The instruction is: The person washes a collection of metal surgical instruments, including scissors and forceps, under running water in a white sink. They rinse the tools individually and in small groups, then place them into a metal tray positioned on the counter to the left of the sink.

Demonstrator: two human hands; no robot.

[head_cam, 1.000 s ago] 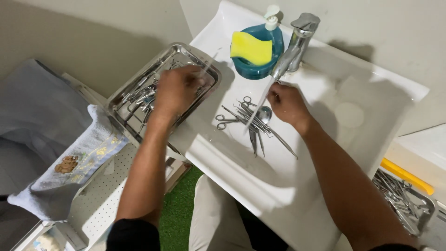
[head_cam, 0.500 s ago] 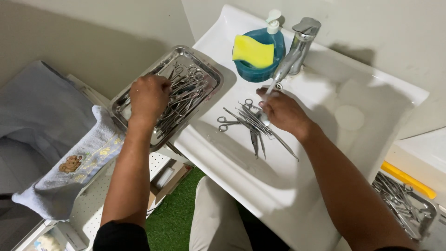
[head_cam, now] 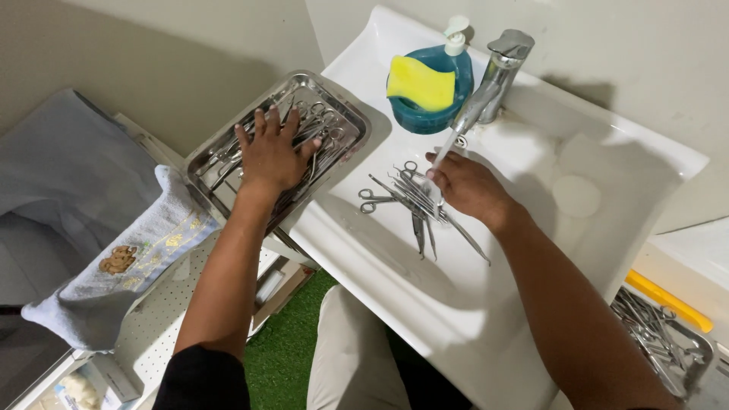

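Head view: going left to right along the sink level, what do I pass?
Grey towel → metal tray of instruments with the left hand on them → loose instruments in the sink → right hand → bare sink basin → second instrument tray.

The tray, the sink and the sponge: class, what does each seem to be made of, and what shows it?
Tray: likely stainless steel, shiny with mirror-like glints. Sink: probably glazed ceramic, smooth glossy white, though moulded resin is possible. Sponge: soft foam, matte yellow.
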